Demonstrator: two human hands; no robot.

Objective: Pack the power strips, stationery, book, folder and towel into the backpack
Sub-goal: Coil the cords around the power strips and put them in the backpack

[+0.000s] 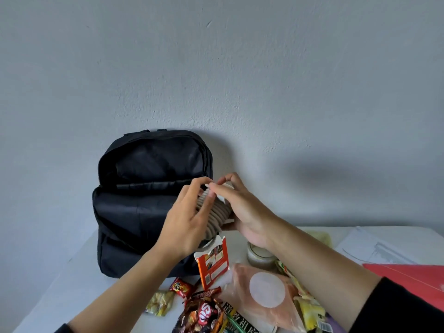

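- L hand [187, 219] + R hand [242, 207] both hold power strip [217, 212] in the air, just in front of backpack [144, 188], at its right side.
- Strip: white body, grey cord coiled round it.
- L fingers [206, 201] curled over the coil; R fingers [217, 186] pinch the white top end.
- Backpack black, upright vs wall, main compartment unzipped + gaping; contents can't tell.
- White bench [72, 272]: orange box [212, 263] w/ open flap under the strip, jar [259, 257], pink pouch [264, 294], snack packs [201, 313].
- Red folder [413, 282] flat at right edge, papers [374, 246] behind it.
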